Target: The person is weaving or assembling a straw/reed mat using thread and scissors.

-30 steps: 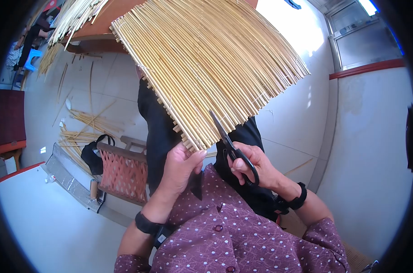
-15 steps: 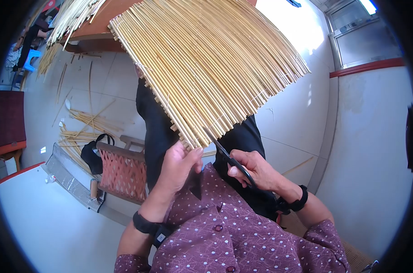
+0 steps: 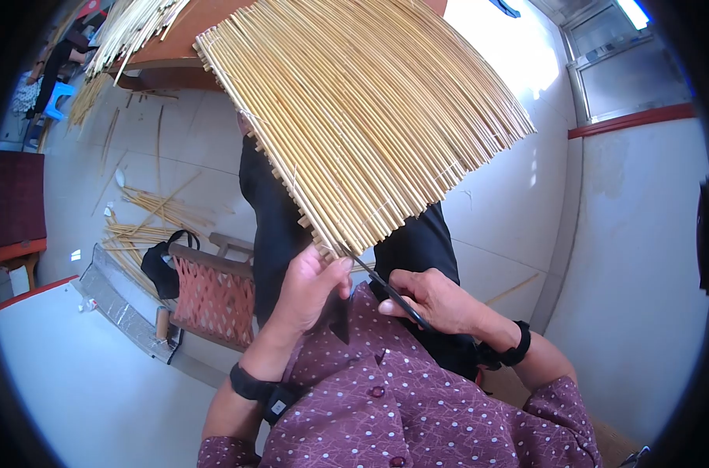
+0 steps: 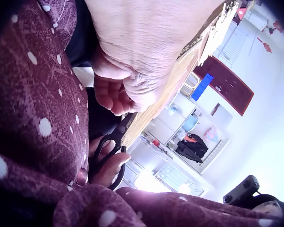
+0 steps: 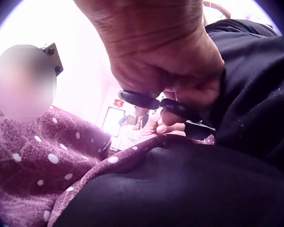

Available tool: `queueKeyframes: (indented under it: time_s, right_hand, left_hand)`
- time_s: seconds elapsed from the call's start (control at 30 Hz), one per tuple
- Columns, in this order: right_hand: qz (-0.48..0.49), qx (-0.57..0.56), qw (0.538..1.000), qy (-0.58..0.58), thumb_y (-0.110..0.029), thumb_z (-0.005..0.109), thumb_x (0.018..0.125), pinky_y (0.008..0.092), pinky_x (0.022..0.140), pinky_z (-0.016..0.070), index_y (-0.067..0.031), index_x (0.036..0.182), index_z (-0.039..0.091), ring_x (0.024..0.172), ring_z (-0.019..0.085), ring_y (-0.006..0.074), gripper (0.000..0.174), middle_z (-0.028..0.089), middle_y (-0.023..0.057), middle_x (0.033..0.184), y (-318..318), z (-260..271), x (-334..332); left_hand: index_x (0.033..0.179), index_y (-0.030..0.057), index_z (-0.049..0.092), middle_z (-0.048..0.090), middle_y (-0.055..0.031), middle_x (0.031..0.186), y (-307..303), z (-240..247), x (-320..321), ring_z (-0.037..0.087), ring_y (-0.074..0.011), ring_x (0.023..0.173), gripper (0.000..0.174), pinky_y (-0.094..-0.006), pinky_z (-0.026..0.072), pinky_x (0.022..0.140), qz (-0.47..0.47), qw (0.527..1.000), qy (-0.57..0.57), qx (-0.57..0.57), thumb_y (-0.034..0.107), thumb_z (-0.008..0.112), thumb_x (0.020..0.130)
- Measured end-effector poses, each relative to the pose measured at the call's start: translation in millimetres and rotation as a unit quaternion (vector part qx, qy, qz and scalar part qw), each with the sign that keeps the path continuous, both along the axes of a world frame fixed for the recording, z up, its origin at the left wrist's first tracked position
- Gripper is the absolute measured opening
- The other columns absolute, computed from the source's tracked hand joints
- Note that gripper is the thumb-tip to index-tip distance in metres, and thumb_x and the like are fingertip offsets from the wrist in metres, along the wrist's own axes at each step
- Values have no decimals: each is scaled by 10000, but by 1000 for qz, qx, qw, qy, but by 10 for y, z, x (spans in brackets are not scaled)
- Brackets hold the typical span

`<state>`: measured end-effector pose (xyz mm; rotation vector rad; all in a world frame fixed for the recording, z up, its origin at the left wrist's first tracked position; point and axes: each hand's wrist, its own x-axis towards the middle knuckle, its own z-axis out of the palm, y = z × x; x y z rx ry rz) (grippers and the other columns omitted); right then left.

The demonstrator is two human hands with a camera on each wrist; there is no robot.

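Observation:
A mat of yellow reed stalks (image 3: 362,117) bound with thread slopes from the table over the person's lap. My left hand (image 3: 307,285) pinches its near corner between thumb and fingers. My right hand (image 3: 440,300) holds black scissors (image 3: 401,298), its fingers through the handle loops. The blade tips reach the mat's corner, right by the left thumb. In the left wrist view, the scissors (image 4: 114,137) lie just below the left hand, along the mat's edge. The right wrist view shows the handle loops (image 5: 139,100) around the fingers.
The mat's far part lies on a reddish-brown table (image 3: 167,51) with pale stalks (image 3: 136,31) at its left. Loose stalks (image 3: 155,204) are scattered on the tiled floor. A stool with woven pink straps (image 3: 212,292) stands left of the legs; a white wall (image 3: 635,234) runs along the right.
The right hand has brought the scissors from over the mat's near edge down and left to the corner by the left thumb. The left hand keeps its grip there.

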<state>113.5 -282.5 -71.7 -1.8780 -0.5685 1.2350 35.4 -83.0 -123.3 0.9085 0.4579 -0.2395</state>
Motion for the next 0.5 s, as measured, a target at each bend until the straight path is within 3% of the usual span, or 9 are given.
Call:
queueKeyframes:
  time_s: [0.07,0.17,0.23,0.33,0.4,0.5]
  right_hand:
    - [0,2,1000,-14,-414,629,892,394,544,414,23,781,510,520,508,266,466,464,154,570,-5,-11,-12]
    - [-36,15,999,18,-429,615,899,369,516,410,16,761,507,503,499,225,478,467,132,556,-52,-26,-34]
    - [-53,-37,996,69,-445,601,906,346,485,400,12,751,499,490,492,184,493,473,108,551,-77,-16,-40]
    - [-36,-54,996,54,-450,593,910,313,467,408,7,756,494,485,509,147,492,491,78,556,-76,16,-31]
    - [-43,-53,995,69,-444,594,911,305,472,420,6,759,493,489,524,145,485,499,72,560,-64,55,-22]
    - [-52,-49,993,89,-431,594,914,290,479,440,1,764,489,496,550,137,469,512,57,566,-59,41,-20]
  left_hand:
    - [1027,24,561,555,-11,732,-4,-1,6,535,-89,610,204,-213,456,578,-6,1000,0,13,156,632,890]
    - [1008,33,562,533,-1,721,-9,-3,11,523,-85,600,203,-206,442,556,-3,1000,4,13,183,640,895]
    - [998,37,560,516,4,709,-6,1,16,516,-82,594,209,-207,434,545,4,1000,9,7,199,644,897]
    - [971,48,552,476,24,682,-68,48,54,479,-61,565,225,-202,400,501,30,999,15,11,237,651,900]
    - [974,48,555,478,33,692,-94,80,93,450,-39,548,220,-187,376,476,79,996,27,13,225,658,895]
    - [988,44,558,479,38,724,-95,71,91,420,-21,535,212,-175,355,460,56,996,64,19,204,660,892]
